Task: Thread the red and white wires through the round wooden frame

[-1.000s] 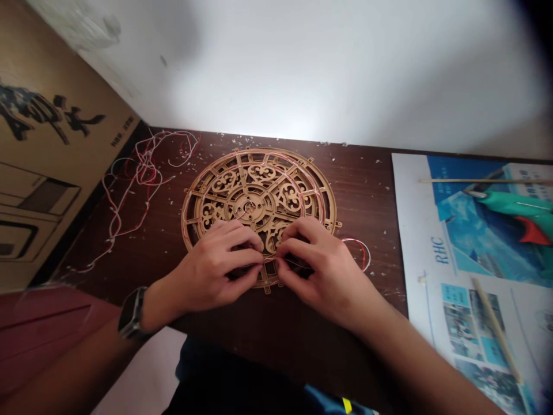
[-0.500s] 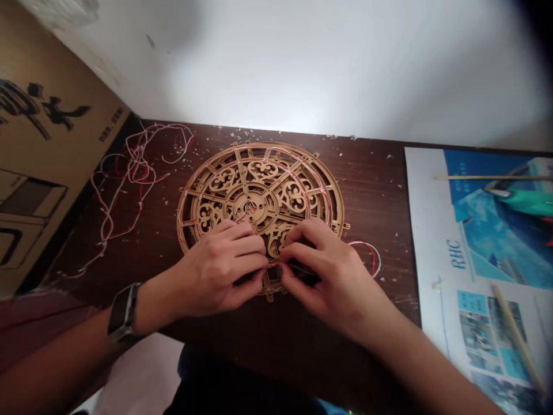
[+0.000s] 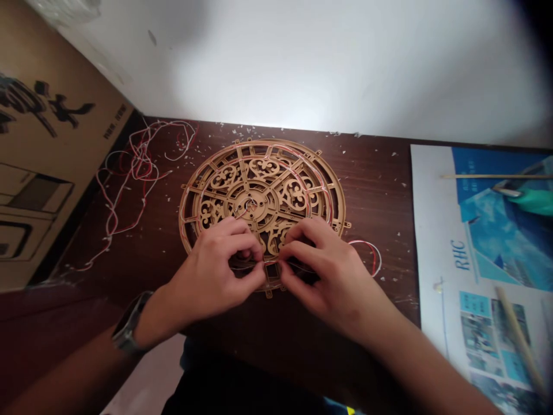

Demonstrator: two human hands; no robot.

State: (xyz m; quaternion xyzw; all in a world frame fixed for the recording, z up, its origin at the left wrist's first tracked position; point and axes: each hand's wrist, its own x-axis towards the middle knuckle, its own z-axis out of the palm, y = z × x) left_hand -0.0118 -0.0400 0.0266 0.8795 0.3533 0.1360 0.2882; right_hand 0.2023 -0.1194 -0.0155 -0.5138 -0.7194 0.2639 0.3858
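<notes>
A round, laser-cut wooden ornament disc [image 3: 263, 193] with scrollwork lies flat on the dark wooden desk [image 3: 371, 196]. Thin red and white wires run along its rings. My left hand [image 3: 216, 271] and my right hand [image 3: 328, 271] rest on the disc's near rim, fingertips almost touching. Both hands have their fingers curled in a pinch on a thin wire at the rim. A loop of red and white wire [image 3: 369, 253] sticks out to the right of my right hand. A watch [image 3: 127, 325] sits on my left wrist.
A tangle of red and white wires [image 3: 129, 173] lies at the desk's back left, beside a cardboard box [image 3: 47, 150]. A printed poster [image 3: 484, 259] covers the right side, with a teal glue gun [image 3: 529, 199] and wooden sticks [image 3: 516, 334] on it. White scraps dot the desk.
My hands stay at the disc's near rim; the left fingers have curled in a little more. The view has shifted slightly.
</notes>
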